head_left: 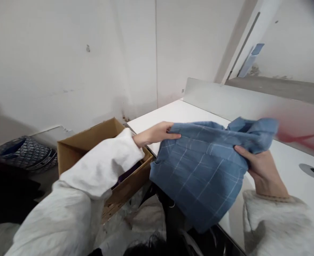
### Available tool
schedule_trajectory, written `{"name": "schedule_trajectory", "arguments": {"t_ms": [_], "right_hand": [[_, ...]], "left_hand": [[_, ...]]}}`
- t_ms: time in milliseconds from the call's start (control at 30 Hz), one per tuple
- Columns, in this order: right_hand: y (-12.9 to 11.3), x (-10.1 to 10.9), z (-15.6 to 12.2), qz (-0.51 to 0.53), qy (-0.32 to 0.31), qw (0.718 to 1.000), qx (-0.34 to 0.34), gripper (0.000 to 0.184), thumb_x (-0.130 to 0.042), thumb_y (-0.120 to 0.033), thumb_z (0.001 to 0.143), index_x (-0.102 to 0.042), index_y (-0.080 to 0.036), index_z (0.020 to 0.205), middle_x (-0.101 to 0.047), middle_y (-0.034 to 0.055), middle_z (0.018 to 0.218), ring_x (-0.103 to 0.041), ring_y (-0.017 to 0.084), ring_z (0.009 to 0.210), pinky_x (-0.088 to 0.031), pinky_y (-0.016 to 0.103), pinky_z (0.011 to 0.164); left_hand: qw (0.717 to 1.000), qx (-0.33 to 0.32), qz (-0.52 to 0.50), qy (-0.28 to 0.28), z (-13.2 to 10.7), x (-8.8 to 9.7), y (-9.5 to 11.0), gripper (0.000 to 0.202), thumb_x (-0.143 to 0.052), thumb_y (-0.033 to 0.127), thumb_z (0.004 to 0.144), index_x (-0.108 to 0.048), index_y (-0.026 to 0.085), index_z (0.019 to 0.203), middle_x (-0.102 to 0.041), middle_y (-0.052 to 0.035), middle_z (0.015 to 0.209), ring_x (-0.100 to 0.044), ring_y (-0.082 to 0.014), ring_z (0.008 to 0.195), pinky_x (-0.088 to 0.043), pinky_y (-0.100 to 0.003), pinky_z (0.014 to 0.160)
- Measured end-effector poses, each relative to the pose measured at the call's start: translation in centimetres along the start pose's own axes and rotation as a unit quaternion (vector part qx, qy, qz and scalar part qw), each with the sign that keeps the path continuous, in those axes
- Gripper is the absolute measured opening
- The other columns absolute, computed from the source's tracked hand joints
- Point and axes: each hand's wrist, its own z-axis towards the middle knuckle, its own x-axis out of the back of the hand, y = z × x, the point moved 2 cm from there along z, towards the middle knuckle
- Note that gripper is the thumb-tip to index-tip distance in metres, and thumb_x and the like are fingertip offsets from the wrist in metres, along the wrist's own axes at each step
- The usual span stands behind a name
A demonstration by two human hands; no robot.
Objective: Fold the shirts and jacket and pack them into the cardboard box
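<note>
Blue checked cloth held above the near edge of the white table, pinched at top by left hand, bunched corner gripped in closed fingers of right hand. Bare tabletop beyond; open cardboard box at left, something dark inside.

Soft cloth, matt cardboard, smooth white worktop

The blue checked garment is thin woven cloth, matt, creased, with pale lines through it. Both sleeves are pale grey fleecy knit, slightly fuzzy. The cardboard box is plain brown and dull. The worktop is smooth white with a faint sheen; the panel behind it looks like brushed metal. The wall is matt, scuffed paint.
</note>
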Motion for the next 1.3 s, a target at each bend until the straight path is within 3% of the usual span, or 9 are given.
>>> {"name": "schedule_trajectory", "arguments": {"t_ms": [233, 333, 433, 633, 767, 900, 1133, 1233, 1300], "right_hand": [[-13.0, -12.1, 3.1, 0.001, -0.148, 0.936, 0.32, 0.048, -0.072, -0.039, 0.073, -0.057, -0.038, 0.118, -0.058, -0.0043, 0.126, -0.044, 0.029, 0.128, -0.044, 0.047, 0.105], [-15.3, -18.5, 4.9, 0.039, -0.201, 0.902, 0.381, 0.05, -0.074, -0.039, 0.071, -0.057, -0.033, 0.118, -0.058, -0.0038, 0.126, -0.044, 0.028, 0.127, -0.044, 0.042, 0.105], [-15.2, -25.1, 6.5, 0.064, -0.257, 0.885, 0.384, 0.051, -0.075, -0.042, 0.066, -0.06, -0.021, 0.111, -0.063, 0.0002, 0.116, -0.051, 0.027, 0.12, -0.044, 0.043, 0.101], [-9.0, -35.5, 6.4, 0.017, -0.407, 0.878, 0.252, 0.047, -0.078, -0.049, 0.06, -0.066, -0.012, 0.088, -0.068, 0.0032, 0.09, -0.062, 0.027, 0.098, -0.05, 0.047, 0.09], [-4.3, -38.7, 4.2, -0.001, -0.529, 0.837, 0.144, 0.038, -0.079, -0.043, 0.059, -0.069, -0.015, 0.083, -0.07, 0.0044, 0.089, -0.064, 0.025, 0.09, -0.052, 0.043, 0.084], [-1.8, -40.4, 3.1, -0.007, -0.581, 0.809, 0.091, 0.035, -0.078, -0.043, 0.058, -0.069, -0.016, 0.077, -0.07, 0.0022, 0.081, -0.064, 0.022, 0.082, -0.052, 0.04, 0.079], [5.6, -47.0, 3.9, -0.014, -0.582, 0.813, 0.019, 0.041, -0.078, -0.04, 0.058, -0.07, -0.013, 0.087, -0.071, 0.0074, 0.09, -0.064, 0.025, 0.089, -0.051, 0.041, 0.083], [9.8, -50.0, 4.1, -0.049, -0.553, 0.83, 0.047, 0.049, -0.069, -0.038, 0.071, -0.063, -0.013, 0.113, -0.067, 0.0119, 0.111, -0.06, 0.027, 0.106, -0.048, 0.042, 0.092], [12.5, -51.4, 4.1, -0.137, -0.532, 0.828, 0.112, 0.06, -0.057, -0.033, 0.082, -0.043, -0.013, 0.137, -0.05, 0.015, 0.135, -0.046, 0.025, 0.126, -0.041, 0.042, 0.102]], "left_hand": [[0.947, -0.029, 0.096, 0.304, -13.5, 8.0, 7.0, 0.019, -0.065, 0.033, 0.077, -0.065, 0.017, 0.087, -0.066, 0.0038, 0.083, -0.063, -0.015, 0.079, -0.051, -0.027, 0.071], [0.899, -0.027, 0.13, 0.417, -18.7, 9.8, 6.7, 0.016, -0.069, 0.031, 0.074, -0.066, 0.02, 0.085, -0.064, 0.0058, 0.078, -0.06, -0.0121, 0.074, -0.049, -0.023, 0.066], [0.878, 0.008, 0.12, 0.463, -22.6, 11.1, 4.2, 0.017, -0.069, 0.033, 0.074, -0.067, 0.022, 0.086, -0.064, 0.0046, 0.08, -0.06, -0.0134, 0.077, -0.049, -0.024, 0.069], [0.873, 0.156, 0.008, 0.463, -28.2, 10.7, -5.0, 0.026, -0.069, 0.041, 0.072, -0.065, 0.021, 0.089, -0.066, -0.001, 0.084, -0.06, -0.019, 0.08, -0.05, -0.033, 0.076], [0.848, 0.223, -0.104, 0.47, -30.9, 7.6, -10.2, 0.031, -0.069, 0.044, 0.07, -0.063, 0.019, 0.088, -0.067, -0.004, 0.084, -0.062, -0.0218, 0.078, -0.052, -0.037, 0.075], [0.837, 0.254, -0.129, 0.468, -32.5, 5.3, -12.2, 0.03, -0.066, 0.046, 0.074, -0.062, 0.02, 0.089, -0.068, -0.0055, 0.092, -0.063, -0.0234, 0.084, -0.051, -0.038, 0.078], [0.828, 0.35, 0.106, 0.426, -32.4, 7.8, -18.5, 0.032, -0.049, 0.044, 0.083, -0.053, 0.019, 0.103, -0.067, -0.0039, 0.095, -0.062, -0.0212, 0.089, -0.05, -0.034, 0.081], [0.78, 0.458, 0.216, 0.367, -31.9, 9.8, -23.0, 0.041, -0.044, 0.033, 0.086, -0.042, 0.017, 0.124, -0.064, -0.0094, 0.112, -0.061, -0.0233, 0.103, -0.047, -0.035, 0.087], [0.748, 0.505, 0.25, 0.352, -31.8, 10.6, -25.2, 0.055, -0.042, 0.026, 0.087, -0.028, 0.011, 0.137, -0.059, -0.0172, 0.122, -0.059, -0.0274, 0.11, -0.045, -0.038, 0.09]]}}
